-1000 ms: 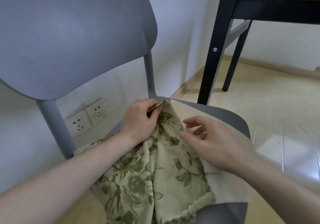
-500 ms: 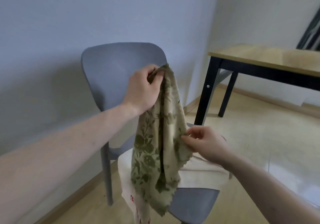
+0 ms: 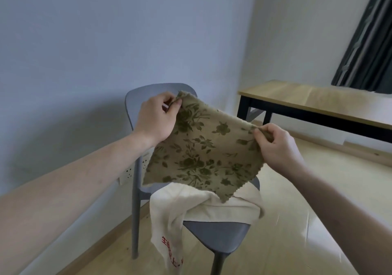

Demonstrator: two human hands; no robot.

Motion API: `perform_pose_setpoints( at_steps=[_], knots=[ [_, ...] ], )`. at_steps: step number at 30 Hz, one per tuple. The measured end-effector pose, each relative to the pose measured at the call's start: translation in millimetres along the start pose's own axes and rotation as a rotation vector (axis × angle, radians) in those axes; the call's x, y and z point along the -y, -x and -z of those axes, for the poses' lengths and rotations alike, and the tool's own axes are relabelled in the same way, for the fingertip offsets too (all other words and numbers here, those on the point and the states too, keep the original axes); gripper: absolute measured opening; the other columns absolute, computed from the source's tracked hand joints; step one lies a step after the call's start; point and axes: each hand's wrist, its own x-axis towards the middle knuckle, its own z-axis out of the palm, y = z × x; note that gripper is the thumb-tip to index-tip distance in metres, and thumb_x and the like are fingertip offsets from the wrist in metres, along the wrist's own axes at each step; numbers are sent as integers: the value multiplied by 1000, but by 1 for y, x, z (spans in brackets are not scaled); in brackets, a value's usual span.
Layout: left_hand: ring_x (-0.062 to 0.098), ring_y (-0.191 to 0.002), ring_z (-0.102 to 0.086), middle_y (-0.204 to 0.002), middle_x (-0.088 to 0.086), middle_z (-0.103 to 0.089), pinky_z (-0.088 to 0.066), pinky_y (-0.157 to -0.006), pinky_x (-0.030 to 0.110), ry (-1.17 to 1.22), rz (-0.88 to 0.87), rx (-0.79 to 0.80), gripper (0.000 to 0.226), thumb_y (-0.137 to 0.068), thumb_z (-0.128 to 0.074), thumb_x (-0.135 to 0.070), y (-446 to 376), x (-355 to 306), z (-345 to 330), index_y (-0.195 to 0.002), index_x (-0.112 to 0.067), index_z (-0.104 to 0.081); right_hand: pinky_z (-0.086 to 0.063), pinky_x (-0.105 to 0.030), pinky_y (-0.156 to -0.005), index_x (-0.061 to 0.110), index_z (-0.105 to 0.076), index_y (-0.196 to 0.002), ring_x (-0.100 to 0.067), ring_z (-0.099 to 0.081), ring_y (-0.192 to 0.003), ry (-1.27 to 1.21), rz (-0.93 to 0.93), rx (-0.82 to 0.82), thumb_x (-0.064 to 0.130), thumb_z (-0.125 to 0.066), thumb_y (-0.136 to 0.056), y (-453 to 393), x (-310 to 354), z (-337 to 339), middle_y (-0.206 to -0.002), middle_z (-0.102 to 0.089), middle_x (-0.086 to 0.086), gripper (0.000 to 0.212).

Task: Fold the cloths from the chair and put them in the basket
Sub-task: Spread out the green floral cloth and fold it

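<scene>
floral cloth spread, corners pinched, above chair

Napped floral cloth; matt plastic chair.

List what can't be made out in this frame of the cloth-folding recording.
Head view only:
- Basket: nowhere in frame.
- Grey chair: most of its backrest and seat hidden by the floral cloth and white towel.
- White towel's red print: cut off by the bottom edge, too blurred to read.
- Wall sockets: partly hidden by the left arm and floral cloth.
</scene>
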Motion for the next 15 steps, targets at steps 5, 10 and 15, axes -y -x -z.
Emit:
perform_pose_setpoints(
  at_steps=[5,10,15],
  knots=[
    [16,-85,-64,-85,-5,-70,-47,-75,31,-65,115,145,32,-104,-55,-36,14,11,-2,-84,-19,-72,-47,-20,-64,22,-76,-98,-8,-64,-87,43,-4,17,37,-66,-100,0,-12,4,-93,-72,5,19],
    [22,-94,-66,-92,-1,-73,-47,-83,32,-114,280,273,30,-105,-54,-37,16,28,-15,-92,-19,-74,-49,-21,-61,23,-76,-104,-16,-66,-95,135,-83,133,28,-66,-101,-21,-23,3,-98,-71,6,12],
    [16,-81,-76,-87,2,-77,-59,-92,44,190,422,159,30,-105,-53,-36,-9,18,-16,-97,-13,-72,-53,-27,-79,18,-76,-112,-11,-63,-92,68,19,-59,21,-70,-99,-45,-3,11,-103,-70,5,15]
  ],
)
